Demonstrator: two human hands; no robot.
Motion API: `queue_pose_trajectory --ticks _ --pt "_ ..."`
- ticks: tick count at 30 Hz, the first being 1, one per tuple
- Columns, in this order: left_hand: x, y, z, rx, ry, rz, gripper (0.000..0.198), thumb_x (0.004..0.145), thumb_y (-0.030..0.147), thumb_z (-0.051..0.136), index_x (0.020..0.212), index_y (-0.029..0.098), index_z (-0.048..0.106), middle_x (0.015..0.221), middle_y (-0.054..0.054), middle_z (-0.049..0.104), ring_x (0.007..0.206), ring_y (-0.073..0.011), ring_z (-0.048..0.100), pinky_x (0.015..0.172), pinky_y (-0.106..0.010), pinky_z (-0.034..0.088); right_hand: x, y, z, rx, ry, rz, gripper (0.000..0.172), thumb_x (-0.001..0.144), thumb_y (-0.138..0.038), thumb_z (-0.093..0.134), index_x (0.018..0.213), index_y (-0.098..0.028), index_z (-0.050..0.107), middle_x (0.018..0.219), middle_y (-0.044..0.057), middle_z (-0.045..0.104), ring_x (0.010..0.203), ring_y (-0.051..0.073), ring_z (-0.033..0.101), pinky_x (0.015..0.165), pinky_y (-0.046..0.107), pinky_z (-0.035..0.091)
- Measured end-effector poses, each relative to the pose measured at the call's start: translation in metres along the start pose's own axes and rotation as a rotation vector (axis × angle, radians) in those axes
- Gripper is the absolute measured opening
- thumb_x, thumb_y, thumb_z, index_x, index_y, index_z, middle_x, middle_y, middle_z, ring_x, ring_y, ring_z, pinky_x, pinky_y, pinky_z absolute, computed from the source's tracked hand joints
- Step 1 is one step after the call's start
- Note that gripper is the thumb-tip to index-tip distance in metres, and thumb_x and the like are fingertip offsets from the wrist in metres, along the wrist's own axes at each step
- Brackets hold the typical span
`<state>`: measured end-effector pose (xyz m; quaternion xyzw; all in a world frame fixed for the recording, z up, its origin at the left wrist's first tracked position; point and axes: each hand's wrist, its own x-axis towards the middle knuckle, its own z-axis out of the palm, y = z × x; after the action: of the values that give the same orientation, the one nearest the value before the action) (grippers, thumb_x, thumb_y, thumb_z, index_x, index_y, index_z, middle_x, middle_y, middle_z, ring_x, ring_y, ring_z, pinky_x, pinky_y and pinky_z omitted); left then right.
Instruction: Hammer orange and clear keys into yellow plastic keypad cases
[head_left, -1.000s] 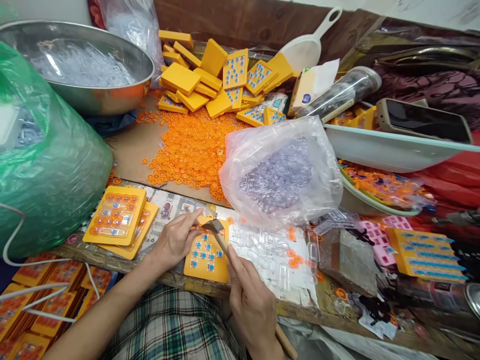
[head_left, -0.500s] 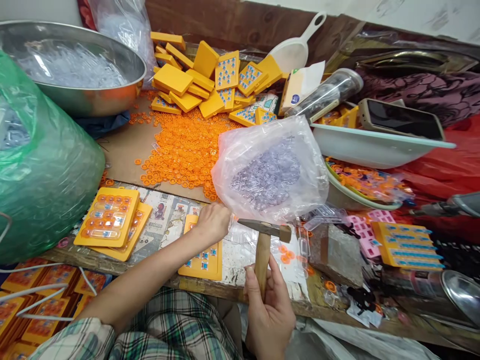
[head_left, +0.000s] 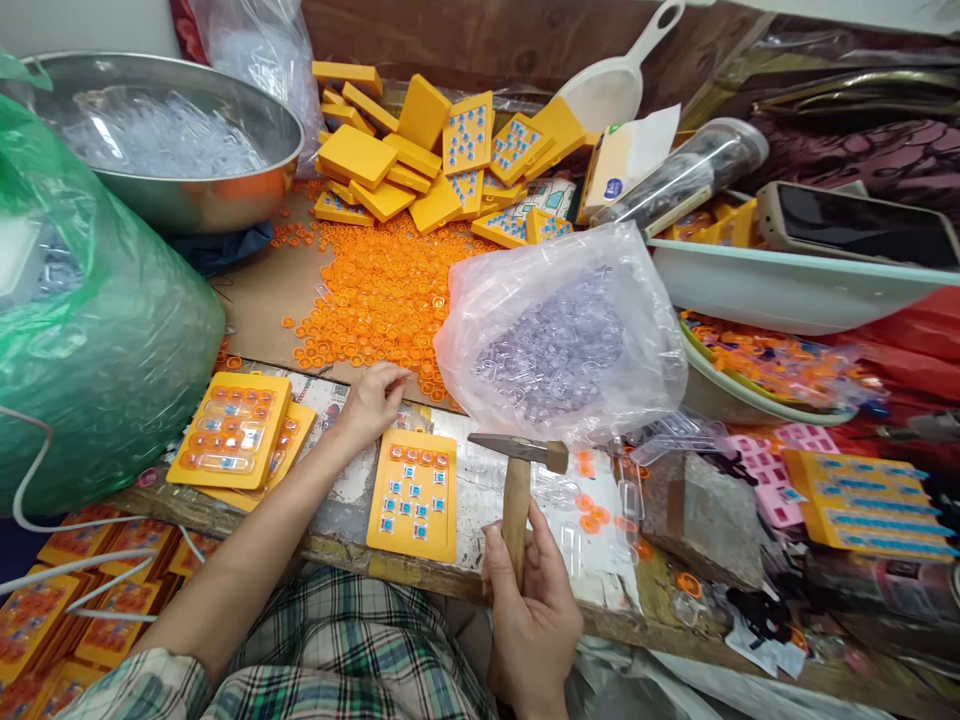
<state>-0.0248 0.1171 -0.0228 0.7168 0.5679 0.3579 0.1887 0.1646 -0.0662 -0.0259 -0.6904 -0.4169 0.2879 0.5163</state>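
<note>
In my right hand [head_left: 532,600] is a hammer [head_left: 517,500], gripped by its wooden handle with the metal head up above the bench. My left hand [head_left: 373,405] is at the near edge of a pile of small orange rings [head_left: 382,290]. Its fingers are drawn together, and whatever they hold is hidden. Between the two hands a yellow plastic panel [head_left: 412,545] lies flat on the bench, with a row of orange pieces across its top and several blue squares below. A clear bag [head_left: 652,330] of transparent plastic pieces lies open behind the hammer.
Two filled yellow panels [head_left: 232,430] are stacked at left, beside a green bag [head_left: 150,350]. A steel bowl [head_left: 217,205] and a heap of yellow panels [head_left: 356,160] stand behind. To the right are a metal block [head_left: 705,510] and a pale tray [head_left: 750,290].
My left hand has moved left and away from over the yellow panel to the orange pile, uncovering the panel's row of orange pieces. The hammer stays raised in my right hand; the view has shifted slightly.
</note>
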Motion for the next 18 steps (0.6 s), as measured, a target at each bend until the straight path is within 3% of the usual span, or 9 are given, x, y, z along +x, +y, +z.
queue_pose_trajectory --ticks 3,7,13,18 --pt "-0.007 -0.006 0.005 0.004 0.047 0.016 0.019 0.082 0.009 0.055 0.088 0.015 0.071 0.089 -0.008 0.072 0.087 -0.0201 0.063 0.084 -0.037 0.052 -0.001 0.000 0.001 -0.032 -0.036 0.033 0.053 0.081 -0.036 0.064 0.132 -0.023 0.054 0.127 0.009 0.061 0.112 0.027 0.061 0.092 0.041 0.052" --pt "-0.011 -0.003 -0.002 0.007 0.065 0.024 0.015 0.081 0.011 0.058 0.087 0.015 0.071 0.086 -0.008 0.072 0.085 -0.0216 0.062 0.083 -0.040 0.052 -0.001 0.003 -0.005 -0.104 -0.104 -0.060 0.047 0.084 -0.032 0.062 0.129 -0.019 0.057 0.131 0.010 0.059 0.118 0.027 0.057 0.101 0.044 0.046" --pt "-0.059 0.026 -0.023 -0.206 -0.038 0.191 0.032 0.083 0.018 0.060 0.115 0.018 0.062 0.094 -0.007 0.068 0.090 -0.0179 0.060 0.080 -0.033 0.053 0.001 0.003 -0.020 -0.293 -0.174 -0.393 0.050 0.088 -0.019 0.057 0.137 -0.026 0.047 0.126 0.007 0.062 0.111 0.021 0.062 0.090 0.032 0.054" --pt "-0.089 0.042 -0.011 -0.236 -0.099 0.273 0.035 0.084 0.016 0.059 0.119 0.015 0.059 0.090 -0.008 0.066 0.086 -0.0175 0.059 0.076 -0.032 0.053 0.005 -0.009 -0.029 -0.377 -0.248 -0.558 0.057 0.090 -0.010 0.052 0.142 -0.027 0.039 0.116 0.007 0.064 0.101 0.017 0.064 0.081 0.025 0.054"
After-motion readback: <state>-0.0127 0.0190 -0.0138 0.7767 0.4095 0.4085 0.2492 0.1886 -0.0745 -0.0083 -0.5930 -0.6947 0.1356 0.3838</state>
